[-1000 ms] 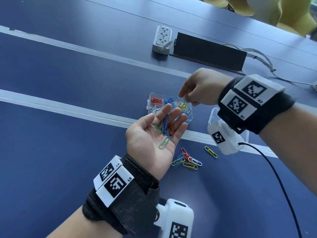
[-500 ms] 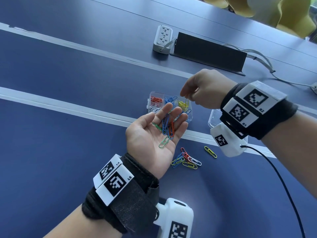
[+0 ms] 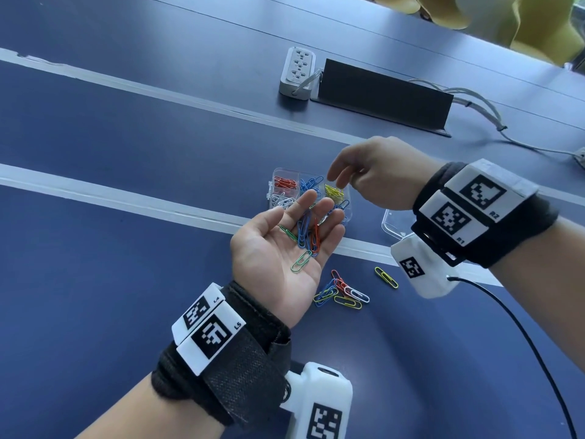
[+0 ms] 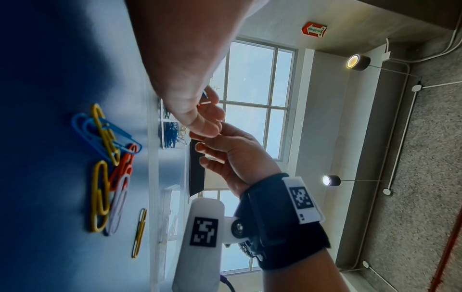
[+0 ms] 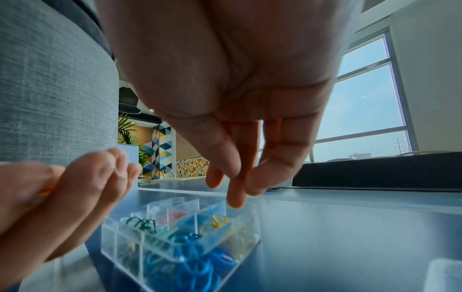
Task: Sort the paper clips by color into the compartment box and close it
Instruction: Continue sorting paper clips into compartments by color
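left hand [image 3: 278,248] palm-up, cupping clips [image 3: 305,234] | right hand [image 3: 376,172] over box [image 3: 277,198], seemingly empty

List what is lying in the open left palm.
The left hand lies palm up with loose paper clips on it: a green clip near the palm's middle, another green one, blue clips and a red clip on the fingers. Overlap hides the exact count.

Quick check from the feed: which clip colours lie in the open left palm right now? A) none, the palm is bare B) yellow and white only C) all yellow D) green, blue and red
D: the head view shows the left hand palm up with green, blue and red clips lying on it.
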Tool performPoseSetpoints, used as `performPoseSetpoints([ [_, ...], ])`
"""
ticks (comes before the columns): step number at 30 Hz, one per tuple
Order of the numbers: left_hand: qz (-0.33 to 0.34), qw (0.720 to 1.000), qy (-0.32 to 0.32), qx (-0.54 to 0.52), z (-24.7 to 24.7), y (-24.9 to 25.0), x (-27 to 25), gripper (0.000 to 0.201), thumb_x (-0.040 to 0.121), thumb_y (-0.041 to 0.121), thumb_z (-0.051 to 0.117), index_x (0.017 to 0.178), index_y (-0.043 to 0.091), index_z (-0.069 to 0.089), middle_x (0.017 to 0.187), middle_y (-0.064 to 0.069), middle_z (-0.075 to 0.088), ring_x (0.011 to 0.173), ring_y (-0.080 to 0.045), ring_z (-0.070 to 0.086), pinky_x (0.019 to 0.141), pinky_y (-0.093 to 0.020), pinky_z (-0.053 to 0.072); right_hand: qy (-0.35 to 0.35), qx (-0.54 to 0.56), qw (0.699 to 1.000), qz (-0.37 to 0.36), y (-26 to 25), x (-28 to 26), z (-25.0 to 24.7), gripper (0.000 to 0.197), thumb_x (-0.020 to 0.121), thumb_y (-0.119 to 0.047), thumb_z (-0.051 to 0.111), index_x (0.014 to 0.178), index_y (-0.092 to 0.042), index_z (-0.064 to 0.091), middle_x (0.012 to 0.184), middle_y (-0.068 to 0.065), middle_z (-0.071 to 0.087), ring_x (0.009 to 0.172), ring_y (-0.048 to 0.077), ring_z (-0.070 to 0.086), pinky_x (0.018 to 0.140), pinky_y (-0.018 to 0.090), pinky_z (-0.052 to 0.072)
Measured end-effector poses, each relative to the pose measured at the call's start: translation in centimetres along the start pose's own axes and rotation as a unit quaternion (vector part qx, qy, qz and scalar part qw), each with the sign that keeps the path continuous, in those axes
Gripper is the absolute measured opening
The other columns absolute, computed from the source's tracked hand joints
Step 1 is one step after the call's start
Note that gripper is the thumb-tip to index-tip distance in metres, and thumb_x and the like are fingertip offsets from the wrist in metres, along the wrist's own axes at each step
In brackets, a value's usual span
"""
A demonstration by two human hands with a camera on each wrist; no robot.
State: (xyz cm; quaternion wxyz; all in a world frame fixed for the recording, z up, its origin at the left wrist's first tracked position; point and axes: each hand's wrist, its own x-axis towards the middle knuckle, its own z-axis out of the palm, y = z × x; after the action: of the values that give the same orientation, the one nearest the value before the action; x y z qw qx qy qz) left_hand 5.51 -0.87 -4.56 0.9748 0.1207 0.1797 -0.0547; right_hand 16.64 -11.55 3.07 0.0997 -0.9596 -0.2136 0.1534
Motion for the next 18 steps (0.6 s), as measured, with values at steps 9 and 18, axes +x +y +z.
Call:
performPoseSetpoints([
  [9, -0.007, 1.0, 0.002, 0.003, 0.2, 0.1, -0.2, 0.045, 0.09, 0.023, 0.034, 0.119, -0.002, 0.058, 0.105, -0.019, 0.065, 0.094, -0.033, 0.064, 0.095, -0.042, 0.047, 0.077, 0.094, 0.985, -0.119, -1.1, -2.6, 0.6, 0.017, 0.08, -0.011, 0.06, 0.084, -0.025, 0.071, 0.07, -0.009, 0.067, 0.061, 0.002, 0.058, 0.062, 0.01, 0.044],
  [18, -0.029, 0.999, -0.033, -0.023, 0.4, 0.0, -0.5, 0.056, 0.086, 0.026, 0.035, 0.129, -0.007, 0.05, 0.106, -0.02, 0.06, 0.097, -0.033, 0.059, 0.101, -0.045, 0.042, -0.003, -0.005, 0.977, -0.215, -0.8, -4.3, 1.5, 0.031, 0.079, -0.007, 0.062, 0.095, -0.031, 0.072, 0.087, -0.005, 0.057, 0.071, 0.011, 0.051, 0.071, 0.027, 0.043],
])
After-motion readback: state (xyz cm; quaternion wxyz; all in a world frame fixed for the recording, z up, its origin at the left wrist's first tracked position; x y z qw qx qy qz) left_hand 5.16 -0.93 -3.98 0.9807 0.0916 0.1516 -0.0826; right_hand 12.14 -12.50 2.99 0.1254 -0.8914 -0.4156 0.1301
